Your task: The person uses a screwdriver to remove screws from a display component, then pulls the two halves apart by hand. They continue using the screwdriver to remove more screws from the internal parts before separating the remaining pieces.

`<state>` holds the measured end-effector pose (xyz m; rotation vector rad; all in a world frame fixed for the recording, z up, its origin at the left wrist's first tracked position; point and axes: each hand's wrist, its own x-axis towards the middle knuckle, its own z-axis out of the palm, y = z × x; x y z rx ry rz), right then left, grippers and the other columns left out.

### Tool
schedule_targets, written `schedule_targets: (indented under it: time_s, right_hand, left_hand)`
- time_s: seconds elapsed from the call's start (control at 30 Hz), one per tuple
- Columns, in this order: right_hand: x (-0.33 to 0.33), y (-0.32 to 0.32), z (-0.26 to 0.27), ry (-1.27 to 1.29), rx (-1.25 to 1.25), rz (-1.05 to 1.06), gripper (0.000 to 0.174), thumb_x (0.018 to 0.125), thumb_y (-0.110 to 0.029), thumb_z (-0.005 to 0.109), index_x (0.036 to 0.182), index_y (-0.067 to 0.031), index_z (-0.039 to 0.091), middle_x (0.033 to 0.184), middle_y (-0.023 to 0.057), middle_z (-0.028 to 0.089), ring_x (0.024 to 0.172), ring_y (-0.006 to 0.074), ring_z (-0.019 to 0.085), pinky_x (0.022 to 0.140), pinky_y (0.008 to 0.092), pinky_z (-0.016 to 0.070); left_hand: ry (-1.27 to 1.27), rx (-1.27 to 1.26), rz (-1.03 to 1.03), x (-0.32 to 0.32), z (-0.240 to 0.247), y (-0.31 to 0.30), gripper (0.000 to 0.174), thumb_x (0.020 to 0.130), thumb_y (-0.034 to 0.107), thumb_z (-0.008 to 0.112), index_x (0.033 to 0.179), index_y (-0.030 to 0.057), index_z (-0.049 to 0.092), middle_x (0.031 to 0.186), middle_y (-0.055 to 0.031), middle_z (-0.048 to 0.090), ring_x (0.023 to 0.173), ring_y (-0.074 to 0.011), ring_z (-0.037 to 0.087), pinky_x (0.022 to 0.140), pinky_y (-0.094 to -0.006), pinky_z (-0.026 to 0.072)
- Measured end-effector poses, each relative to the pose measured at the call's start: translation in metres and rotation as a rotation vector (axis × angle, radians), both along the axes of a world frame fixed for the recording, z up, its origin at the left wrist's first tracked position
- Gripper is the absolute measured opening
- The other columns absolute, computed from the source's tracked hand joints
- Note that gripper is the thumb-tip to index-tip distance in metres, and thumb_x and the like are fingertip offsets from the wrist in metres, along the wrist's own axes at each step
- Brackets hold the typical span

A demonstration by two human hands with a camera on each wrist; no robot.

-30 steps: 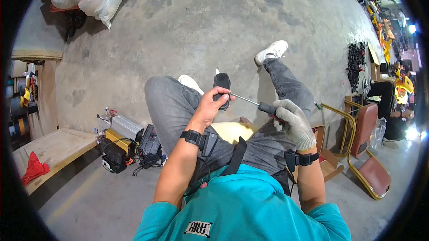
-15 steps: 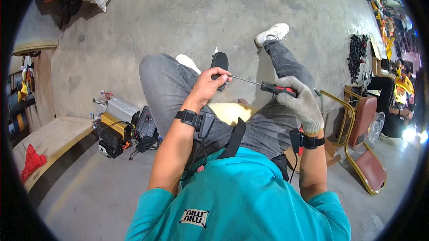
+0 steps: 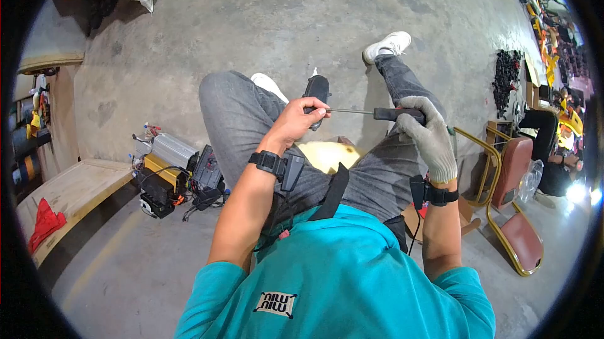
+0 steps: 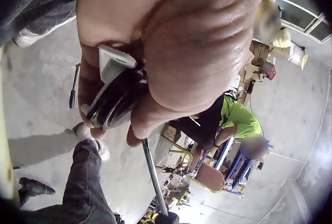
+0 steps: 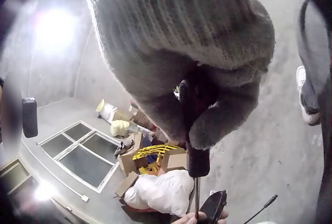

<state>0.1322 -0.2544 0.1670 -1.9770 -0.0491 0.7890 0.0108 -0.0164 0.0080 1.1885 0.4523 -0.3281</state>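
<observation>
Seated over a concrete floor [image 3: 270, 12], I hold a small black casing [image 3: 316, 89] out above my knees. My bare left hand [image 3: 293, 124] is curled round its near end, with the thumb laid across its right side. The casing's long side points away from me. My gloved right hand [image 3: 428, 133] is closed round the handle of a screwdriver [image 3: 368, 112], whose long axis runs almost level from right to left and crosses the casing nearly square. Its tip meets the casing just beside that thumb. The left hand is at the casing; the right sits off to the right, with the bare shaft between them. Grey and yellow electronics boxes [image 3: 173, 172] lie on the floor to my left
</observation>
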Motion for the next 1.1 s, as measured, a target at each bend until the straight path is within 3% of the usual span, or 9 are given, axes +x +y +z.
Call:
schedule_targets:
  time_s: [0.1,0.27,0.4,0.6,0.67,0.8,0.9,1.03,1.1]
  right_hand:
    - [0.000,-0.005,-0.006,-0.025,0.036,-0.031,0.025,0.087,-0.011,0.068,0.111,-0.0019,0.064,0.084,0.0009,0.062,0.072,0.0070,0.057,0.065,0.0229,0.0480]
    - [0.002,-0.013,-0.010,-0.024,0.163,-0.169,0.026,0.087,-0.009,0.067,0.112,-0.0009,0.063,0.089,0.0038,0.063,0.071,0.0089,0.058,0.064,0.0239,0.0489]
    - [0.002,-0.018,-0.018,0.042,0.282,-0.269,0.025,0.089,-0.009,0.065,0.112,0.0011,0.062,0.092,0.0060,0.063,0.072,0.0111,0.059,0.063,0.0239,0.0486]
    - [0.000,-0.017,-0.018,0.056,0.328,-0.297,0.026,0.089,-0.009,0.064,0.112,0.0017,0.061,0.089,0.0063,0.062,0.072,0.0113,0.060,0.062,0.0234,0.0495]
    - [-0.001,-0.016,-0.016,0.054,0.320,-0.296,0.026,0.089,-0.009,0.064,0.112,0.0017,0.062,0.088,0.0063,0.062,0.072,0.0112,0.059,0.062,0.0231,0.0494]
    - [-0.001,-0.016,-0.017,0.050,0.334,-0.304,0.026,0.089,-0.010,0.064,0.112,0.0015,0.062,0.087,0.0061,0.062,0.072,0.0109,0.059,0.061,0.0222,0.0488]
    - [-0.001,-0.016,-0.016,0.047,0.331,-0.300,0.026,0.089,-0.010,0.065,0.112,0.0013,0.061,0.088,0.0061,0.062,0.072,0.0108,0.060,0.061,0.0223,0.0490]
    - [0.000,-0.017,-0.017,0.030,0.316,-0.283,0.026,0.089,-0.010,0.065,0.112,0.0013,0.061,0.088,0.0060,0.062,0.072,0.0108,0.060,0.061,0.0223,0.0491]
    - [-0.001,-0.018,-0.017,0.047,0.349,-0.293,0.026,0.089,-0.010,0.065,0.112,0.0010,0.062,0.088,0.0058,0.062,0.073,0.0108,0.060,0.061,0.0224,0.0494]
  left_hand:
    - [0.026,0.044,-0.036,0.003,0.010,0.001,0.026,0.096,0.007,0.062,0.121,-0.0005,0.065,0.111,-0.0107,0.070,0.098,-0.0164,0.066,0.089,-0.0279,0.0488]
    - [0.015,-0.124,0.303,0.004,0.013,0.005,0.068,0.093,-0.006,0.052,0.154,0.0011,0.024,0.138,-0.0211,0.051,0.107,-0.0281,0.067,0.085,-0.0322,0.0553]
    - [0.077,-0.188,0.391,0.006,0.009,0.010,0.068,0.091,-0.008,0.053,0.152,-0.0015,0.024,0.130,-0.0208,0.056,0.104,-0.0278,0.069,0.081,-0.0327,0.0570]
    - [-0.023,-0.209,0.436,0.004,-0.010,0.012,0.049,0.087,-0.005,0.060,0.135,-0.0035,0.048,0.116,-0.0133,0.063,0.096,-0.0264,0.069,0.079,-0.0316,0.0565]
    - [0.155,0.343,0.267,0.002,-0.024,0.014,0.049,0.080,-0.002,0.065,0.129,-0.0024,0.056,0.120,-0.0138,0.051,0.100,-0.0264,0.063,0.083,-0.0341,0.0542]
    - [0.121,0.739,0.269,0.000,-0.004,0.004,0.056,0.078,0.001,0.067,0.133,0.0013,0.057,0.123,-0.0151,0.044,0.102,-0.0289,0.060,0.091,-0.0355,0.0505]
    - [0.167,0.737,0.203,0.002,0.004,0.007,0.055,0.079,0.004,0.071,0.132,-0.0015,0.056,0.127,-0.0166,0.045,0.112,-0.0283,0.055,0.095,-0.0339,0.0469]
    - [0.039,0.586,0.160,0.001,-0.008,0.005,0.050,0.082,0.003,0.069,0.131,-0.0006,0.057,0.117,-0.0151,0.054,0.103,-0.0237,0.060,0.090,-0.0336,0.0486]
    - [0.140,0.155,0.193,0.003,-0.004,0.009,0.048,0.087,0.002,0.065,0.133,0.0019,0.055,0.106,-0.0127,0.063,0.089,-0.0182,0.063,0.081,-0.0318,0.0507]
